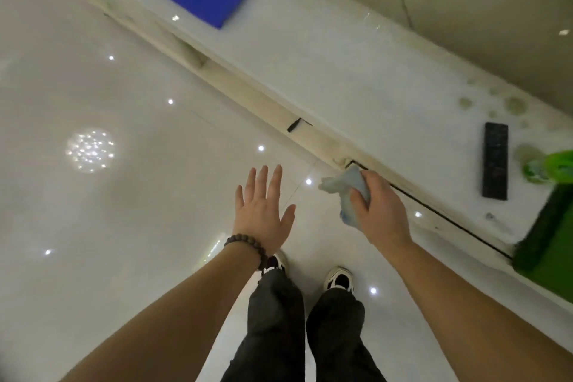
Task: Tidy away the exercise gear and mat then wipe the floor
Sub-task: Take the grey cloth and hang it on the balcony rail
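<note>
No writing is legible; right hand (376, 208) grips a pale cloth (347, 192) near the surface (325, 71) edge, left hand (263, 211) spread wide over bare floor (108, 195)

glossy white floor (93, 87), long white cabinet (325, 56)

Right hand (376, 211) clutching pale cloth (348, 192), left hand (263, 211) splayed

My right hand (376, 208) covers most of the cloth (347, 187); the green mat (545, 253) (blurred) runs off the right edge.
</note>
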`<state>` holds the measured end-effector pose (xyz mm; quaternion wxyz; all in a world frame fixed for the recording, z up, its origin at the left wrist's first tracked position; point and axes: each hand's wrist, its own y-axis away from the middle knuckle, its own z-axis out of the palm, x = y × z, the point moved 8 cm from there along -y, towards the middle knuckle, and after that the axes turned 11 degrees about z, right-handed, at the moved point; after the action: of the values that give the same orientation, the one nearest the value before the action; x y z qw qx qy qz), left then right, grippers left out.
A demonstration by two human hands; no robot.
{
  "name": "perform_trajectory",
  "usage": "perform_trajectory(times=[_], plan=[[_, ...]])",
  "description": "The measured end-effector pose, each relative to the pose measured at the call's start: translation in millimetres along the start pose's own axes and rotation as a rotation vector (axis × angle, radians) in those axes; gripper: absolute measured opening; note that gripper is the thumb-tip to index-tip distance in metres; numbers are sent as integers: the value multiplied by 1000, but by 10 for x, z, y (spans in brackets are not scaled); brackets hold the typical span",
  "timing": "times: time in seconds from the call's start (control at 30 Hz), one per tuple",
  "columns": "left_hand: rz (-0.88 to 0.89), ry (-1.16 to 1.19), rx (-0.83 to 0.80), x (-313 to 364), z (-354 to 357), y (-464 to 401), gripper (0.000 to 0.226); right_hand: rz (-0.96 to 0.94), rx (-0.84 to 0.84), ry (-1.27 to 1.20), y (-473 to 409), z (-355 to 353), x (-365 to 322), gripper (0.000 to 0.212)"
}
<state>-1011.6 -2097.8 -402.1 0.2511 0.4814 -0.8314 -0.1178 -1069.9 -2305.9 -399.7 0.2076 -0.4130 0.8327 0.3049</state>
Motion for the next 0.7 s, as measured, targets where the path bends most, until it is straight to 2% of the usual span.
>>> perform_trajectory(times=[0.13,0.3,0.47,0.7], plan=[[51,-4,140,546,-1003,621,73,-53,42,28,543,-994,-747,32],[47,0,265,973,-1643,1246,79,-107,107,30,1131,-1791,-1245,28],[71,1,343,1185,-2037,1458,74,-93,202,12,1488,-2214,-1349,30],[277,-73,348,1565,-2319,1536,74,43,413,13,2089,-2591,-1166,29]])
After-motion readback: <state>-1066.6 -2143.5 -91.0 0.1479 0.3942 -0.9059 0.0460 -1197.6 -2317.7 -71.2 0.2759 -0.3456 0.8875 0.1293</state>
